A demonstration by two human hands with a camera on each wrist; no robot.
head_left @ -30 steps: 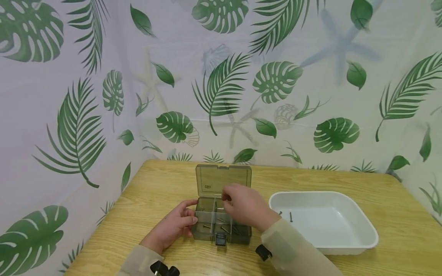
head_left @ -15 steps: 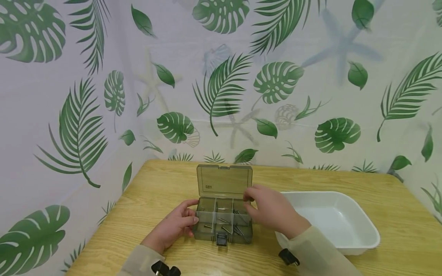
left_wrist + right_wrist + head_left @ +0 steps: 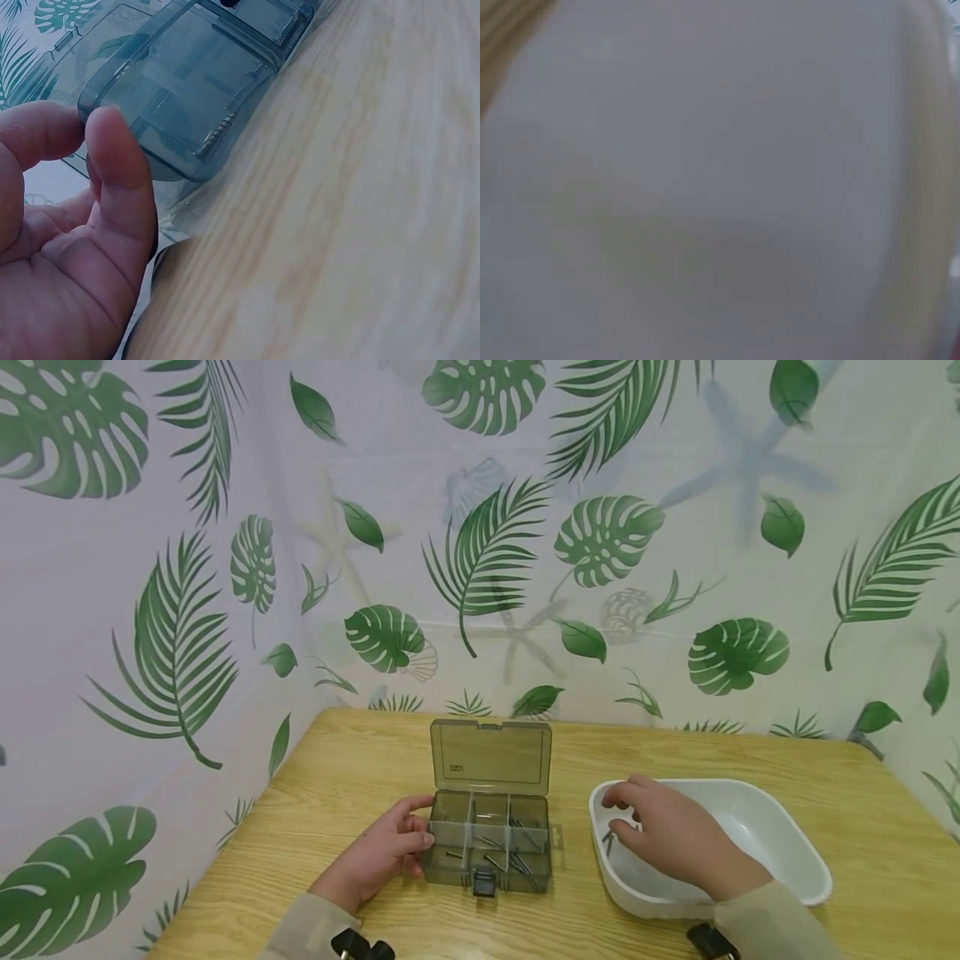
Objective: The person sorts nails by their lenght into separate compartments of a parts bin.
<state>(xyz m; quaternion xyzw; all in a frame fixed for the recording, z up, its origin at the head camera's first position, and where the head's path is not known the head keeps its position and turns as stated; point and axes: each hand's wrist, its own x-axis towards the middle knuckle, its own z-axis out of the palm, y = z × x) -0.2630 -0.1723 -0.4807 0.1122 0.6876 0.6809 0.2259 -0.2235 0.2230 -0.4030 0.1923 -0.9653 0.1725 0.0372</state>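
Note:
A smoky translucent compartment box [image 3: 487, 881] stands on the table with its lid [image 3: 491, 756] raised at the back. Several screws [image 3: 519, 862] lie in its compartments; the left wrist view shows one threaded screw [image 3: 217, 133] through the box's wall. My left hand [image 3: 378, 852] holds the box at its left side, thumb and finger at its edge. Over the left part of a white tray [image 3: 813, 881], my right hand [image 3: 671, 835] hangs with thumb and fingers apart. Close to its fingertips, a screw [image 3: 608, 839] lies in the tray. The right wrist view is blurred, mostly white tray.
The wooden table [image 3: 375, 743] carries the box and, to its right, the tray. A white cloth [image 3: 360, 460] printed with green leaves hangs behind and at the left. A front latch [image 3: 483, 882] sticks out from the box.
My right hand has moved right, from above the box's compartments to above the tray. My left hand has stayed at the box. Screws in the box's right compartments have come into view.

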